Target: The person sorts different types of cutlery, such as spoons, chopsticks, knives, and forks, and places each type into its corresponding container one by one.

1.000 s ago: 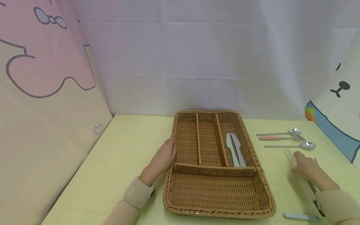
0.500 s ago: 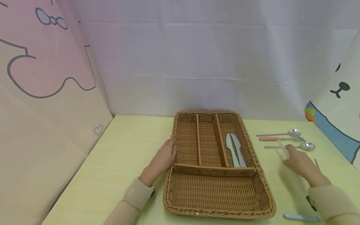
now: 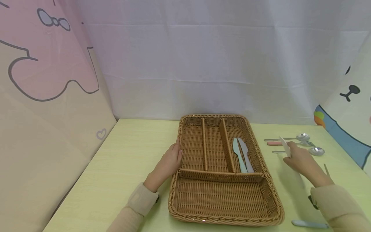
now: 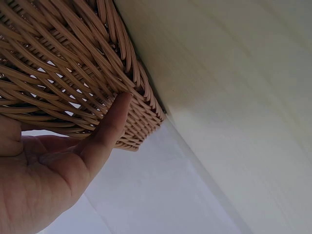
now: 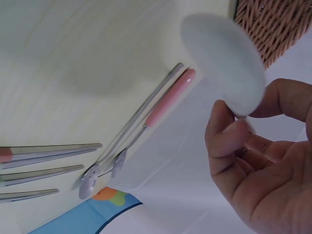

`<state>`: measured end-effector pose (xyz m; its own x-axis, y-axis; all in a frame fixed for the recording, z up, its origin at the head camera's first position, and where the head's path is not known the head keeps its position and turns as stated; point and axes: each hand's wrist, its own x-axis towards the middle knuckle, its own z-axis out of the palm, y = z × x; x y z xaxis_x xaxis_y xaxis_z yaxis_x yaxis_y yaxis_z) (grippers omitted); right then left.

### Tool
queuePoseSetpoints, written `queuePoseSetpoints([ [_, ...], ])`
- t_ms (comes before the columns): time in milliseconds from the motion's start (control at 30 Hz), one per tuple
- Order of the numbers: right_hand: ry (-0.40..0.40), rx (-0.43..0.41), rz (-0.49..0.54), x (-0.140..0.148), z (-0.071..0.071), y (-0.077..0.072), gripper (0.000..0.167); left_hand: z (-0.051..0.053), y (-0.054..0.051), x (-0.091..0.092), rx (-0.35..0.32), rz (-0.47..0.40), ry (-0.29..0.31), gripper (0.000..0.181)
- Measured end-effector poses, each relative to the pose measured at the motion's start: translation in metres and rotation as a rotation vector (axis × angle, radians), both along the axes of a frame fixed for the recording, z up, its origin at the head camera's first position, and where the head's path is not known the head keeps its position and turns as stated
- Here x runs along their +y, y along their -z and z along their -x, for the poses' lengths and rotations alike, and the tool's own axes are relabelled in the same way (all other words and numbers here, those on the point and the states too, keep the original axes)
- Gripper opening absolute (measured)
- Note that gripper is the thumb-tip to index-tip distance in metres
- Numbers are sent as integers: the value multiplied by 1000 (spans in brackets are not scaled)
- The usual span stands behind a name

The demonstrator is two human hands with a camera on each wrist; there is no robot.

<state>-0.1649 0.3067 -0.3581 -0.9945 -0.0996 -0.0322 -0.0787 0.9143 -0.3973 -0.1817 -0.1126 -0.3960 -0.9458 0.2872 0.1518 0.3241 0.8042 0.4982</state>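
My left hand [image 3: 168,161] rests against the left side of a brown wicker tray [image 3: 223,219], with its fingers along the rim. In the left wrist view a fingertip touches the woven wall [image 4: 63,68]. My right hand [image 3: 304,161] pinches a pale white utensil [image 3: 285,146] above the table, right of the tray. Its broad, smooth oval end [image 5: 224,58] shows in the right wrist view; the handle is hidden, and I cannot tell its kind. Beneath lie two metal spoons [image 3: 316,151] and a pink-handled fork [image 3: 276,143].
A mint knife [image 3: 239,154] and a grey knife [image 3: 246,154] lie in the tray's right rear compartment. Near the front edge is a light-blue handle [image 3: 308,224]. Slender metal pieces [image 5: 44,176] lie beside the spoons. Cloth walls [image 3: 203,64] stand behind and at the sides.
My right hand has moved left and away from me, carrying the pale utensil up over the spoons and fork. The left hand and the tray have stayed put.
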Motion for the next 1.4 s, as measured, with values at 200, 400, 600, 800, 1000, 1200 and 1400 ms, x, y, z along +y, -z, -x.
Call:
queuePoseSetpoints([
  [200,-9,3,7,-12,5,-9,53,1,1,0,13,2,-3,51],
  [400,-26,10,24,-24,9,-17,51,2,4,0,15,3,-1,51],
  [600,-24,57,17,-38,18,-27,56,3,4,-1,20,4,-1,51],
  [800,-42,79,41,-52,22,-33,55,3,4,0,17,2,-4,51],
  [1000,-40,81,74,-63,25,-37,58,3,3,1,8,1,2,51],
  [1200,-48,86,92,-73,27,-40,58,3,3,1,17,4,-1,51],
  [1400,-64,92,80,-84,31,-42,59,3,4,1,21,8,-4,51],
])
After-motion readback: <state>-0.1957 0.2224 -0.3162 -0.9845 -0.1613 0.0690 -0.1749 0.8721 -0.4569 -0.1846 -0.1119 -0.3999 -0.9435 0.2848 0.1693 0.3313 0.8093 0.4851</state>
